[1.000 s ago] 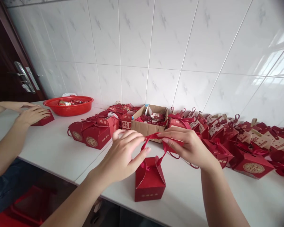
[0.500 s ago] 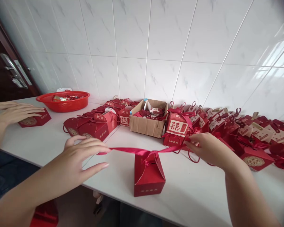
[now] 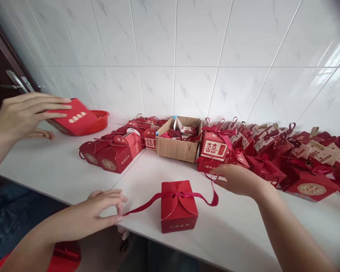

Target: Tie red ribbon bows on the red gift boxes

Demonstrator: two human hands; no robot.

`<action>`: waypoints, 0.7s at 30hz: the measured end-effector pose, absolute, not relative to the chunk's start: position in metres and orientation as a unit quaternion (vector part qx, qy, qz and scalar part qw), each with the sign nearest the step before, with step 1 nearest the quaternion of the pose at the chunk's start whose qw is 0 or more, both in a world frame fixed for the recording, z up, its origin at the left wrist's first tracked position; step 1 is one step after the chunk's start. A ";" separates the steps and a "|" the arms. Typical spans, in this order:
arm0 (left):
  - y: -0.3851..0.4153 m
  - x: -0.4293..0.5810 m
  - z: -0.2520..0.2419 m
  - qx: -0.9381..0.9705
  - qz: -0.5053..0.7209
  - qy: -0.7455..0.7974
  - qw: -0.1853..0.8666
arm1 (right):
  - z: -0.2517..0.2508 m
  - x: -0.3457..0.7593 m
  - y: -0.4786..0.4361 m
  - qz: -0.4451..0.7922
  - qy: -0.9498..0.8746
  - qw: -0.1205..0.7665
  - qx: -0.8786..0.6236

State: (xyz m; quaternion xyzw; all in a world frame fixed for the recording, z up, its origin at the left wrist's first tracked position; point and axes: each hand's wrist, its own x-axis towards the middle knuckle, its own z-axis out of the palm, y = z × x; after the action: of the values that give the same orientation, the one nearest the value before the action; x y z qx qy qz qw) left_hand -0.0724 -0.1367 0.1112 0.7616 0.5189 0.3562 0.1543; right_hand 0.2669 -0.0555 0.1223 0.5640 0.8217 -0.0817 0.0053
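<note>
At the ribbon-tying step, by the look of it. Working on the near red box (image 3: 179, 224), upright on the bench (image 3: 238, 234) just in from its front edge, with petal flaps (image 3: 166, 208) folded over and ribbon (image 3: 189, 194) across the top. See a knot (image 3: 179, 194) or mere crossing at centre; can't tell which. Pinching the left tail (image 3: 143, 206) near its end with thumb and fingertips of the left hand (image 3: 102, 209), over the front edge. Note slack in the right tail (image 3: 214, 201), looping up to the right hand (image 3: 240, 179), fingers narrow; can't tell if gripping or just touching.

Probably calls next for a sure hold on both tails and even tension, without dragging the box or springing the flaps.

Deeper in, left of the bench seam (image 3: 130, 167), note grouped red boxes (image 3: 121, 160). Toward the back edge, see an open carton (image 3: 177, 150) with red and white pieces inside, then packed handled boxes (image 3: 260, 149) out to the right end. Off left, spot a co-worker's hand (image 3: 25, 111) on a tilted red box (image 3: 76, 119), partly hiding a red basin (image 3: 103, 120). Behind all that, find glossy white wall tile (image 3: 198, 45) and a dark door (image 3: 1, 75) beyond the left end.
</note>
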 end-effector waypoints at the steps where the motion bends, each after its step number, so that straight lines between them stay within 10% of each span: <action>1: -0.133 -0.072 0.110 0.762 0.345 0.522 0.167 | 0.123 0.265 -0.058 -0.098 0.832 -0.036 0.545; 21: -0.100 -0.020 0.063 0.614 0.330 0.498 0.516 | 0.090 0.225 -0.045 -0.506 0.748 -0.071 0.422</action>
State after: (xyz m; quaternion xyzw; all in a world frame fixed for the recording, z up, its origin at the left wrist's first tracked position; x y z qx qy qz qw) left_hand -0.0203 -0.0999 0.0629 0.6143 0.4976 0.3302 0.5158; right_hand 0.2247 -0.0449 0.0900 0.4224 0.7484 -0.5063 -0.0714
